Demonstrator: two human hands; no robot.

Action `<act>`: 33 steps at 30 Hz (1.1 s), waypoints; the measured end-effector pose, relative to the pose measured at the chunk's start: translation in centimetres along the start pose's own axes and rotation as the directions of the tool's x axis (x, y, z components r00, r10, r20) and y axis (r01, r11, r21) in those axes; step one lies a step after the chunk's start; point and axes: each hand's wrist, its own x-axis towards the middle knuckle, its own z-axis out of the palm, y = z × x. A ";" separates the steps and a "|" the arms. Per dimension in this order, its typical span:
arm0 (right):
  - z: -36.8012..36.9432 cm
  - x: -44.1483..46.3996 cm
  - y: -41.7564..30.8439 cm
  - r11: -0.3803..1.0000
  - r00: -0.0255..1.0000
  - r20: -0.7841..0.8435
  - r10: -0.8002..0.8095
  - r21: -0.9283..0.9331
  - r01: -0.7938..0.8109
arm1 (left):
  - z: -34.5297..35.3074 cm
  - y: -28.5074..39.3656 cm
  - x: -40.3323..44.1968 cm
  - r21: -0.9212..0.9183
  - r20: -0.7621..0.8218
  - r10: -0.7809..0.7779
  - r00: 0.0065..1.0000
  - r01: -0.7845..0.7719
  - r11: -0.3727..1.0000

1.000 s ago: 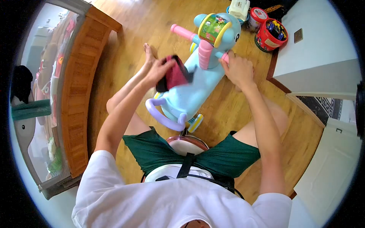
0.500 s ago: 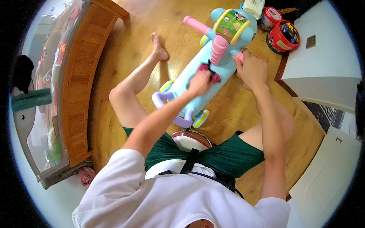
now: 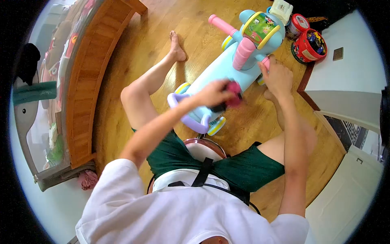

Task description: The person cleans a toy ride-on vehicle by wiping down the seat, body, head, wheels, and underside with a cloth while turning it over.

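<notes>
A light-blue ride-on toy (image 3: 221, 63) with pink handlebars and a purple backrest stands on the floor between my legs. My left hand (image 3: 215, 94) is closed on a crumpled pink-and-black cloth (image 3: 234, 92), blurred by motion, over the toy's seat near the backrest (image 3: 189, 120). My fingers cover part of the cloth. My right hand (image 3: 279, 77) is wrapped round the pink right handlebar grip (image 3: 266, 62). The left grip (image 3: 221, 24) is untouched. A printed panel (image 3: 261, 28) with a yellow frame faces me on the toy's head.
A wooden bed (image 3: 87, 81) with a mesh guard runs along the left. Past the toy's head stand a red tub of small items (image 3: 304, 51), another red container (image 3: 298, 26) and a white pack (image 3: 281, 10). A white wall (image 3: 345, 67) borders the right.
My left hand has moved the cloth back along the seat, from near the handlebar stem toward the backrest. My right hand stays on its grip. The view has shifted slightly.
</notes>
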 end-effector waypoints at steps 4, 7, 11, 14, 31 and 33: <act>-0.4 -0.1 -0.4 0.999 0.998 0.043 0.043 -0.027 -0.042 | -7.6 -4.7 0.3 0.250 -0.312 -0.027 0.950 0.109 0.962; 0.2 0.1 -0.2 0.999 0.998 0.038 0.043 -0.026 -0.042 | -5.6 -10.2 -0.3 0.513 -0.085 -0.189 0.978 0.206 0.834; 0.2 0.1 0.0 0.996 0.995 0.071 0.070 -0.068 -0.065 | -1.5 -12.1 -1.1 0.599 -0.066 -0.212 0.975 0.209 0.773; 0.2 0.0 -0.1 0.997 1.000 0.014 0.024 -0.077 -0.023 | -1.0 -8.8 -1.3 0.632 -0.037 -0.224 0.974 0.197 0.749; -3.9 -3.6 -3.0 0.943 0.942 -0.330 -0.056 0.292 0.158 | 1.8 1.5 -6.1 -0.993 0.117 -0.148 0.982 0.121 0.016; -3.8 -8.0 -6.9 0.565 0.993 -0.002 0.118 0.823 -0.065 | 2.7 1.2 -7.3 -0.989 0.076 -0.134 0.988 0.058 -0.134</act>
